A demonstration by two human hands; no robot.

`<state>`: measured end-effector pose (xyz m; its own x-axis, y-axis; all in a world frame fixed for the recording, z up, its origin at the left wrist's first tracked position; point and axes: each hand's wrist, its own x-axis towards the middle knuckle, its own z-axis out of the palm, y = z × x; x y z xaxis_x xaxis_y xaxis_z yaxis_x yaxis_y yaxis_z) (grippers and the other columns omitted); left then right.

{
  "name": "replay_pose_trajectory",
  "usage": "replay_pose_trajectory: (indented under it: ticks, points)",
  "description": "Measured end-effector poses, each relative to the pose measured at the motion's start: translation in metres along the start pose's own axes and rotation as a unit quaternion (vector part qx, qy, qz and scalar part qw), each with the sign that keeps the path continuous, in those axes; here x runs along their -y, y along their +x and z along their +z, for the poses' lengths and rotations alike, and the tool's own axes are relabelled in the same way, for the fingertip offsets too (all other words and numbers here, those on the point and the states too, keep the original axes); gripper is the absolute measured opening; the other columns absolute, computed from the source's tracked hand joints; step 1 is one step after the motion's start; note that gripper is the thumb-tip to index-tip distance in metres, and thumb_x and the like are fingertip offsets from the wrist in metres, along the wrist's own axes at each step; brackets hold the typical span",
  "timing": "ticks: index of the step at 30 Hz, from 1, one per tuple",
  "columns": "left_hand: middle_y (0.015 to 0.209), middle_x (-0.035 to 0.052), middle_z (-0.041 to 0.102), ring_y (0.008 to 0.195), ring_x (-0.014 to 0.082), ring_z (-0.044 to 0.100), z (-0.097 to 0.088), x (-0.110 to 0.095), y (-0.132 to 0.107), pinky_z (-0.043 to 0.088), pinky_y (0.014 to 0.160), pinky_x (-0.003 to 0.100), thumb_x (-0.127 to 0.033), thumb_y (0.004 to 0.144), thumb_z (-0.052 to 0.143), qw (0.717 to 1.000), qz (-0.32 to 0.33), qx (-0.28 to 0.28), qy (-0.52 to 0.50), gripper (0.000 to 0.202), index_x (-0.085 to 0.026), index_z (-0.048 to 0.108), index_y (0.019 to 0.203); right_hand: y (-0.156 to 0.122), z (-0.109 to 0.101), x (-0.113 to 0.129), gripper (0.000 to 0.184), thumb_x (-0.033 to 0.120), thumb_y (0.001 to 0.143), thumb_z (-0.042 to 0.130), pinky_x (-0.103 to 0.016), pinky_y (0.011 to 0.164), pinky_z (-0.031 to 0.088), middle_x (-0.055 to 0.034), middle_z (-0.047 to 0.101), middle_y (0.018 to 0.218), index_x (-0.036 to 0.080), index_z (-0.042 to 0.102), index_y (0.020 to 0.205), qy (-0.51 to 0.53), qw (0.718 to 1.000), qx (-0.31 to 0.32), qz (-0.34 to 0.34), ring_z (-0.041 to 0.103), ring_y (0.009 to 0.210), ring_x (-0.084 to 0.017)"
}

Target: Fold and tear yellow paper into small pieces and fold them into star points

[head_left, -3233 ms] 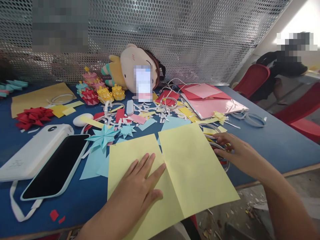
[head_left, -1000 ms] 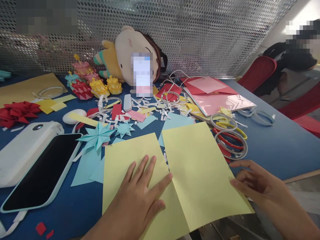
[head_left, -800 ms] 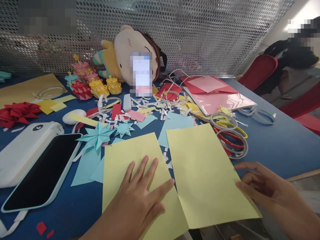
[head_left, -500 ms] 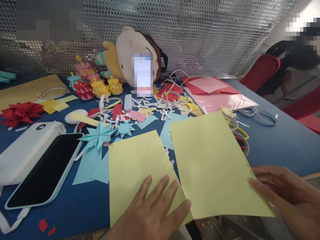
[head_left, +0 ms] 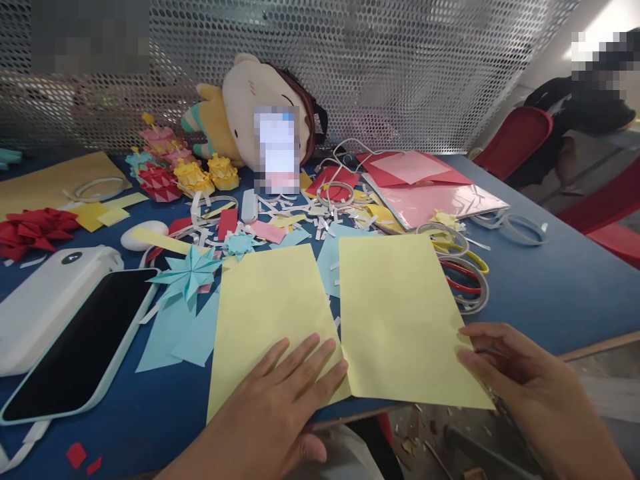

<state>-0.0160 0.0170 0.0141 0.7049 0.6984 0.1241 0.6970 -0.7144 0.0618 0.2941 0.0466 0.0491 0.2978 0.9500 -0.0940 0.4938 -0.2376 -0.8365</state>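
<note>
Two pale yellow paper sheets lie side by side before me, with a gap between them that narrows toward the near end. My left hand [head_left: 287, 380] lies flat on the left yellow sheet [head_left: 270, 293], fingers spread. The right yellow sheet [head_left: 395, 307] is pinched at its right edge between the thumb and fingers of my right hand [head_left: 510, 367]. Its near edge sticks out past the table edge. Whether the sheets are still joined at their near corners I cannot tell. A light blue folded paper star [head_left: 190, 275] sits left of the left sheet.
On the blue table [head_left: 530, 293] lie a phone [head_left: 83, 343], a white power bank [head_left: 55, 307], tape rolls [head_left: 467, 287], paper scraps and folded paper cakes [head_left: 193, 177]. A plush doll [head_left: 240, 113] leans on the perforated metal screen behind. Red chairs [head_left: 520, 137] and a person are at right.
Both sheets have come nearer each other at the far end, and the right one has turned straighter. My right hand has moved left with its edge; my left hand stays on its sheet.
</note>
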Motion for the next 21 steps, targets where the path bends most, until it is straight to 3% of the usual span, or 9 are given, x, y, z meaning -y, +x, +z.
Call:
replay_pose_trajectory:
  ticks: [6,12,15,19,21]
  points:
    - [0.155,0.0012,0.035,0.139,0.0289,0.040,-0.005,-0.001,0.001,0.045,0.106,0.048,-0.043,0.069,0.082,1.000,-0.005,0.021,-0.012,0.100,-0.035,0.023,0.150,0.001,-0.008,-0.001,0.034,0.047,0.053,0.077,-0.022,0.046,0.045,-0.0010,0.069,0.065,0.026,0.069,0.079,-0.012,1.000,-0.014,0.015,0.061,0.055,-0.018]
    - [0.157,0.0064,0.033,0.138,0.0334,0.040,-0.007,-0.002,0.002,0.047,0.103,0.053,-0.031,0.058,0.091,1.000,0.005,0.026,-0.004,0.107,-0.042,0.030,0.146,0.003,-0.015,-0.002,0.031,0.048,0.051,0.075,-0.022,0.047,0.047,-0.0002,0.070,0.062,0.029,0.069,0.074,-0.029,0.998,-0.032,0.034,0.063,0.055,-0.018]
    - [0.155,0.0092,0.036,0.136,0.0345,0.043,-0.011,-0.003,0.002,0.050,0.098,0.056,-0.028,0.060,0.090,0.999,0.016,0.036,0.015,0.105,-0.043,0.031,0.146,0.000,-0.019,-0.004,0.028,0.049,0.051,0.074,-0.022,0.046,0.047,0.0008,0.070,0.061,0.031,0.068,0.071,-0.046,0.998,-0.029,0.039,0.064,0.055,-0.019]
    - [0.154,0.0100,0.038,0.137,0.0346,0.042,-0.012,-0.005,0.002,0.049,0.099,0.056,-0.030,0.064,0.088,0.999,0.014,0.032,0.026,0.096,-0.043,0.036,0.144,-0.005,-0.027,-0.014,0.024,0.050,0.059,0.070,-0.025,0.054,0.051,0.0028,0.072,0.071,0.035,0.066,0.076,-0.082,0.990,-0.110,0.034,0.068,0.068,-0.022]
    - [0.153,0.0081,0.040,0.138,0.0332,0.041,-0.011,-0.007,0.003,0.047,0.101,0.056,-0.035,0.074,0.080,1.000,-0.005,0.004,0.017,0.084,-0.041,0.035,0.145,-0.006,-0.032,-0.020,0.025,0.051,0.060,0.072,-0.029,0.056,0.053,0.0025,0.073,0.076,0.036,0.064,0.079,-0.069,0.987,-0.142,0.031,0.069,0.074,-0.026]
